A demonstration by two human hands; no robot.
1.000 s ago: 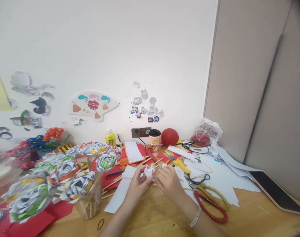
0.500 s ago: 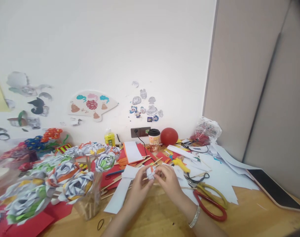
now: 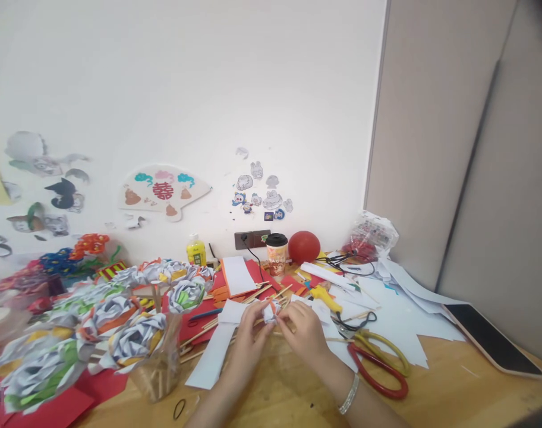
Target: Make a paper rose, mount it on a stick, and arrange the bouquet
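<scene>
Between my two hands is a small paper flower (image 3: 271, 310), white with orange edging. My left hand (image 3: 249, 333) is closed round its left side. From the right, my right hand (image 3: 303, 328) pinches its edge with thumb and forefinger. A thin wooden stick (image 3: 337, 339) runs out to the right from behind my right hand, and I cannot tell if it joins the flower. White paper strips (image 3: 211, 355) lie just left of my left hand. To the right of my right wrist rest scissors (image 3: 382, 380) with one red and one yellow handle loop.
Finished paper flowers (image 3: 137, 342) crowd the left, some in a clear plastic cup (image 3: 157, 380). Behind my hands are a yellow glue gun (image 3: 327, 297), a lidded paper cup (image 3: 277, 255), a red balloon (image 3: 303, 247) and a glue bottle (image 3: 196, 252). A tablet (image 3: 494, 339) lies far right.
My right hand's fingers have shifted slightly on the paper flower, and more of its orange edging shows. The whole view has moved a little; the things on the table stay in place.
</scene>
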